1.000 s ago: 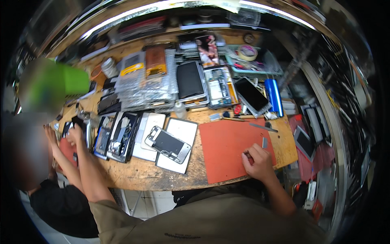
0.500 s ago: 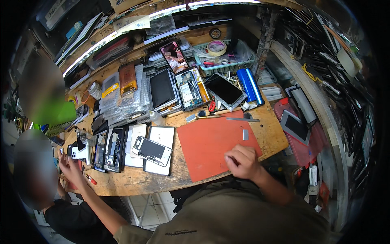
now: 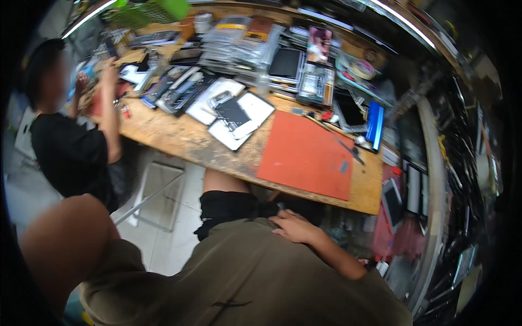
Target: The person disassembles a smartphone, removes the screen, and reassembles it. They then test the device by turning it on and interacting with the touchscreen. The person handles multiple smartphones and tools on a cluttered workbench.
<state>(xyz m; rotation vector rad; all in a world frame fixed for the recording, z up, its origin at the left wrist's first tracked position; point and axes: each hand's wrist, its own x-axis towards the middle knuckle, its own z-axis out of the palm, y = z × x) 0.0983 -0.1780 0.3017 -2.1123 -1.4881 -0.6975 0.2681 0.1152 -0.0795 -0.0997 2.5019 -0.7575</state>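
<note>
My right hand (image 3: 293, 225) lies flat on the hem of my olive shirt (image 3: 255, 277), at my lap below the bench edge, fingers loosely spread and holding nothing. My left upper arm (image 3: 60, 244) fills the lower left; its hand is out of sight. On the wooden bench (image 3: 174, 136) lies an orange-red mat (image 3: 304, 155) with a small grey piece (image 3: 343, 167) on it. Left of the mat, a dark opened phone (image 3: 231, 111) rests on a white panel (image 3: 255, 106).
A person in a black shirt (image 3: 65, 152) sits at the bench's left end with a raised hand (image 3: 110, 64). Phones, tablets and bagged parts crowd the bench's far side. A blue cylinder (image 3: 375, 125) lies right of the mat. A white stool (image 3: 157, 190) stands under the bench.
My right hand has come off the mat and down onto my shirt. My left arm has drawn back from the bench's left end. The view has tilted and swung left and down.
</note>
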